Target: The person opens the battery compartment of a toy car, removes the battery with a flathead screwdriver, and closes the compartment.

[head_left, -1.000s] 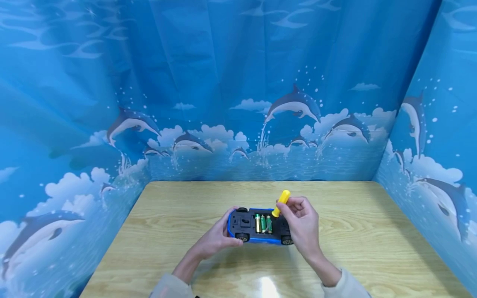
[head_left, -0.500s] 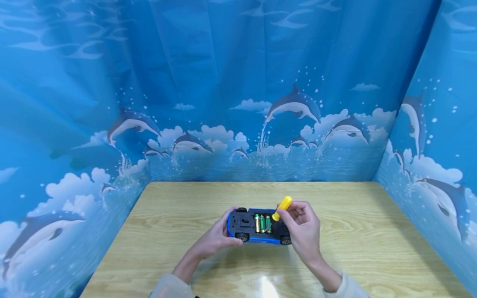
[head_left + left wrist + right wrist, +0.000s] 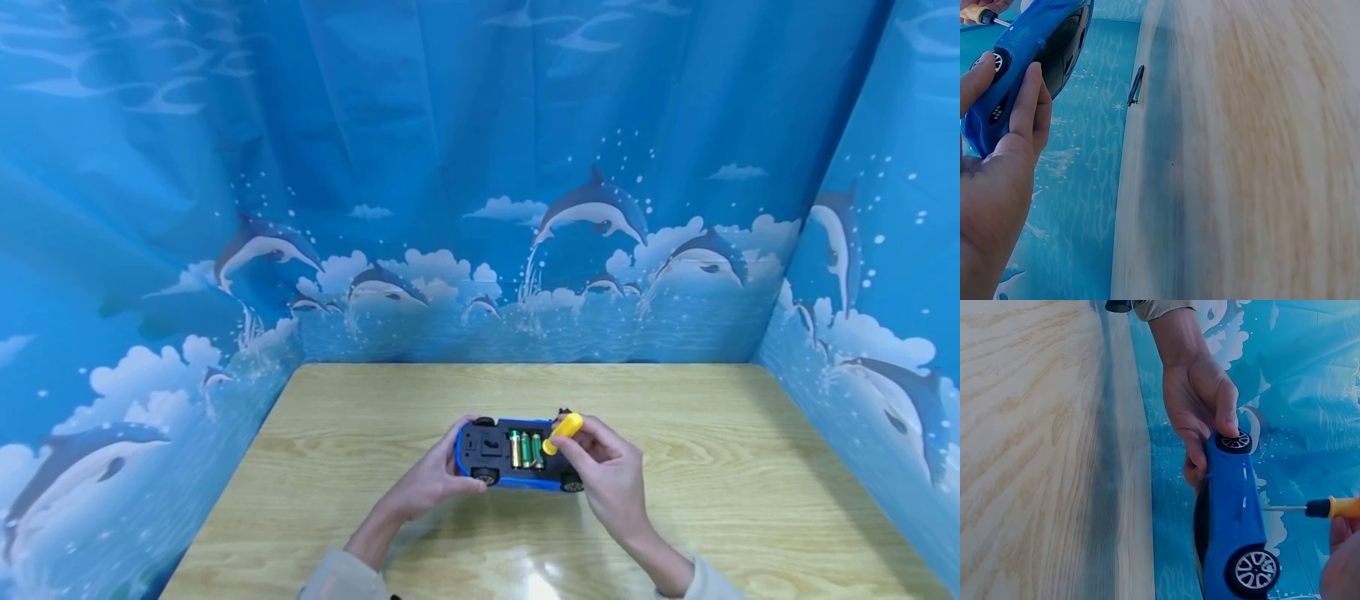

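Note:
A blue toy car [image 3: 517,483] is turned with its black underside up, and three green-and-gold batteries [image 3: 526,450] lie in its uncovered battery compartment. My left hand [image 3: 431,482] grips the car's left end, thumb by a wheel [image 3: 1235,442]. The right hand [image 3: 617,475] pinches a screwdriver by its yellow handle [image 3: 564,432], tilted over the compartment's right side. In the right wrist view the thin metal shaft [image 3: 1285,508] reaches the car's underside; where the tip meets it is hidden.
The car is held above a wood-grain table [image 3: 360,417]. A small black piece [image 3: 1136,85] lies near the table's edge in the left wrist view. Blue dolphin-print curtains [image 3: 450,167] hang behind and on both sides.
My right hand has moved a little toward me, and the screwdriver handle has come lower and leans more to the right. The left hand and the car have barely moved.

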A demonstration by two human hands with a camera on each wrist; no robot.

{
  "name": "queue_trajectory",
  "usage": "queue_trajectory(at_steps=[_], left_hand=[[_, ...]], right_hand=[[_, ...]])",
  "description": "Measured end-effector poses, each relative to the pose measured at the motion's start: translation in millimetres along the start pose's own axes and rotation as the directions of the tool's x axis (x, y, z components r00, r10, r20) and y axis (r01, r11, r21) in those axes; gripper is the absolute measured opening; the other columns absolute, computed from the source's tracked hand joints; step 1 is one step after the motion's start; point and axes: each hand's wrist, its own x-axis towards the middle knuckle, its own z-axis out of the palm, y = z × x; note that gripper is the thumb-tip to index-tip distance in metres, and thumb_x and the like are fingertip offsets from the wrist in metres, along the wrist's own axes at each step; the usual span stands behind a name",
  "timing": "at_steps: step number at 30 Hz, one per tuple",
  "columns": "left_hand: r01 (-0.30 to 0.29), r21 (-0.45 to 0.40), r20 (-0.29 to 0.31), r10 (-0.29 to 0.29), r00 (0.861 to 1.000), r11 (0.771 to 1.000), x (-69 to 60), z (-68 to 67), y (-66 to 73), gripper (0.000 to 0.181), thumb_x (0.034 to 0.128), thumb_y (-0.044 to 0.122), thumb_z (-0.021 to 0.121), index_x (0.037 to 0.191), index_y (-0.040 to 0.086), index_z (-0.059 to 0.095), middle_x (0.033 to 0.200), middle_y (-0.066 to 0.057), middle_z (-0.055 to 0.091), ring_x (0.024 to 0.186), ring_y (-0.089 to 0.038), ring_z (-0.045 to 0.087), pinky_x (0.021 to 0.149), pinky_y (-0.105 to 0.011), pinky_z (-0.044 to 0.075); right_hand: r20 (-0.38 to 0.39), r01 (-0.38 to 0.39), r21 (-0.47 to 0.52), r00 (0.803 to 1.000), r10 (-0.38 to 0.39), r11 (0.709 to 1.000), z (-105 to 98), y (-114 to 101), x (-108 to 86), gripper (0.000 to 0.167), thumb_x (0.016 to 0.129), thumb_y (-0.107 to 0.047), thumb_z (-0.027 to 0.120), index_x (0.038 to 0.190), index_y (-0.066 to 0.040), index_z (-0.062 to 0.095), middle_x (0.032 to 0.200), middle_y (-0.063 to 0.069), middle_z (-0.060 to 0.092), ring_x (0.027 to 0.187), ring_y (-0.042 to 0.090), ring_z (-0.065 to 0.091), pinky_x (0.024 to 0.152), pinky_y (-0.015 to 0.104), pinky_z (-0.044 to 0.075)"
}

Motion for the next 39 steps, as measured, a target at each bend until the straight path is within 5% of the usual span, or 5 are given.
queue_trajectory(at_steps=[8,16,22,30,39], left_hand=[[-0.003,0.001,0.0,0.003,1.0,1.0,-0.8,-3.2,-0.4,0.102,0.0837,-0.006,0.074,0.165,0.015,0.016,0.159,-0.033,0.029,0.128,-0.041,0.056,0.099,-0.042,0.058],[-0.007,-0.009,0.019,0.008,1.0,1.0,-2.1,-4.9,-0.2,0.103,0.0836,-0.008,0.073,0.165,0.011,0.014,0.16,-0.034,0.027,0.128,-0.042,0.056,0.099,-0.041,0.058],[0.01,-0.018,0.011,-0.009,1.0,1.0,-3.8,-3.8,2.2,0.102,0.0848,-0.009,0.072,0.166,0.012,0.013,0.161,-0.034,0.026,0.127,-0.04,0.057,0.099,-0.04,0.058],[0.009,-0.029,0.007,-0.009,1.0,1.0,-3.1,-4.4,1.3,0.102,0.0846,-0.009,0.072,0.165,0.011,0.013,0.162,-0.033,0.024,0.131,-0.041,0.054,0.1,-0.04,0.058],[0.017,-0.022,-0.026,-0.018,0.999,1.0,-2.3,-6.9,1.2,0.106,0.0835,-0.006,0.074,0.166,0.014,0.011,0.16,-0.034,0.028,0.122,-0.04,0.061,0.098,-0.043,0.059]], right_hand=[[0.114,0.04,0.02,0.993,-0.042,0.999,-5,0,-3.5,0.023,0.083,0.015,0.075,0.106,0.013,0.07,0.101,0.022,0.071,0.085,0.012,0.067,0.07,0.018,0.06],[0.178,0.13,0.054,0.974,-0.137,0.99,-6,1,-8.8,0.026,0.079,0.02,0.074,0.103,0.01,0.072,0.102,0.022,0.072,0.099,0.016,0.069,0.084,0.022,0.062],[0.235,0.288,0.177,0.916,-0.324,0.941,-5,7,-11.0,0.038,0.074,0.027,0.073,0.108,0.01,0.072,0.102,0.025,0.07,0.103,0.022,0.068,0.091,0.025,0.06],[0.247,0.397,0.265,0.853,-0.459,0.879,-3,12,-14.0,0.028,0.081,0.012,0.077,0.108,0.011,0.071,0.104,0.023,0.071,0.105,0.021,0.068,0.094,0.025,0.059],[0.247,0.589,0.179,0.749,-0.615,0.788,2,8,-13.9,0.022,0.084,-0.001,0.082,0.102,0.007,0.072,0.098,0.019,0.072,0.097,0.026,0.068,0.098,0.028,0.056]])
